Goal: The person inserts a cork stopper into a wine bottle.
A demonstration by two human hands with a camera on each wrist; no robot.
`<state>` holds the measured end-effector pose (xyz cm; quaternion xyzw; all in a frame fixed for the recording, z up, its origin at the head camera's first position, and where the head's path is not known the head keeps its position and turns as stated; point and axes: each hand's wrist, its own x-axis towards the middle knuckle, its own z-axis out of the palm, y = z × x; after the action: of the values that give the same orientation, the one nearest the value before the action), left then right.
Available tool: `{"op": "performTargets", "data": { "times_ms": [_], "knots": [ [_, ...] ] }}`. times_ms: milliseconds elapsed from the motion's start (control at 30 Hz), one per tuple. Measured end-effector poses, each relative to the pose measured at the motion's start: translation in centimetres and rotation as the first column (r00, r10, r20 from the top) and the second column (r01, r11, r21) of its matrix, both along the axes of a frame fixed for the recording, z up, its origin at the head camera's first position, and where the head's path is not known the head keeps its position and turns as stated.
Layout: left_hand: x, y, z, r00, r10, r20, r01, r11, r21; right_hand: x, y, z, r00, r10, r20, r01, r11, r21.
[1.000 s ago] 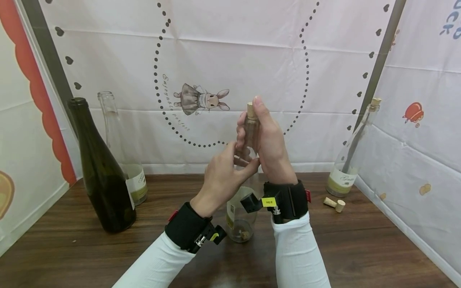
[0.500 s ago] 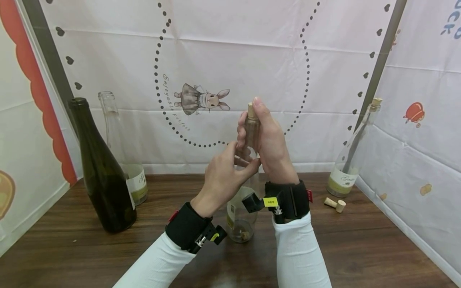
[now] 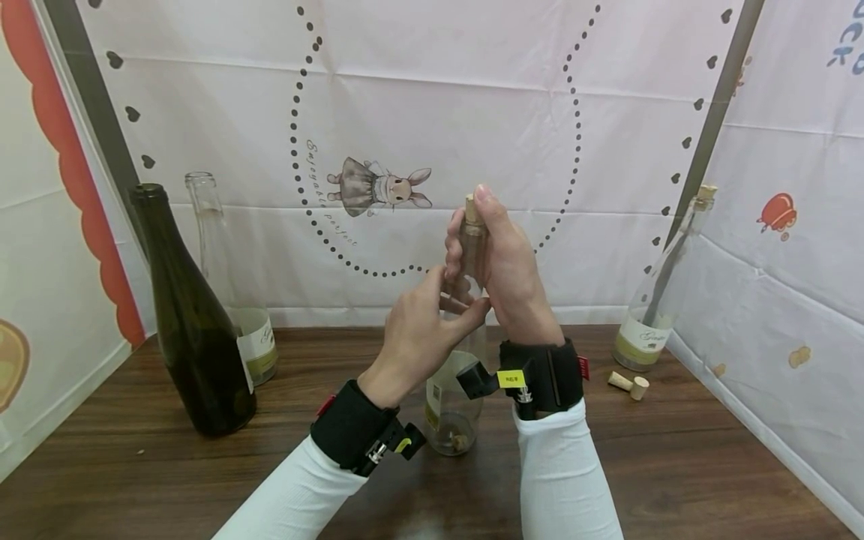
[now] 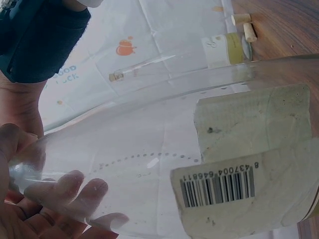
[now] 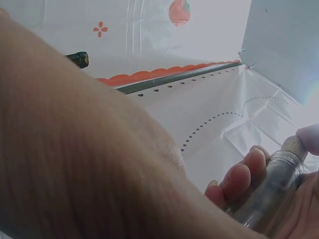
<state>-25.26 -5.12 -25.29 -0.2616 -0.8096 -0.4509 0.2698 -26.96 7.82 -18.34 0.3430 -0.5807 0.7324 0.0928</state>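
Note:
A clear glass bottle (image 3: 454, 424) stands upright on the wooden table, with a small brown bit lying inside at its bottom. A cork (image 3: 470, 210) sits in its mouth, partly sticking out. My left hand (image 3: 415, 337) holds the bottle around its shoulder, below the other hand. Higher up, my right hand (image 3: 516, 277) has its fingers curled round the neck, and its thumb touches the cork (image 5: 293, 145) in the right wrist view. A worn label (image 4: 239, 149) with a barcode shows on the bottle in the left wrist view.
A dark green bottle (image 3: 196, 345) stands at the left, partly in front of a clear bottle (image 3: 253, 341). At the right is a corked clear bottle (image 3: 641, 335), with two loose corks (image 3: 638, 388) near its base. A printed white cloth (image 3: 439, 112) hangs behind.

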Motion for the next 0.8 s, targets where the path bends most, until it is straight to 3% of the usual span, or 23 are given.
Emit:
{"op": "performTargets", "data": {
  "times_ms": [800],
  "knots": [
    [-0.04,0.01,-0.04,1.000,-0.014,0.000,0.014,1.000,0.001,0.01,0.53,0.02,0.999,0.036,-0.005,-0.036,0.999,0.023]
  ]
}}
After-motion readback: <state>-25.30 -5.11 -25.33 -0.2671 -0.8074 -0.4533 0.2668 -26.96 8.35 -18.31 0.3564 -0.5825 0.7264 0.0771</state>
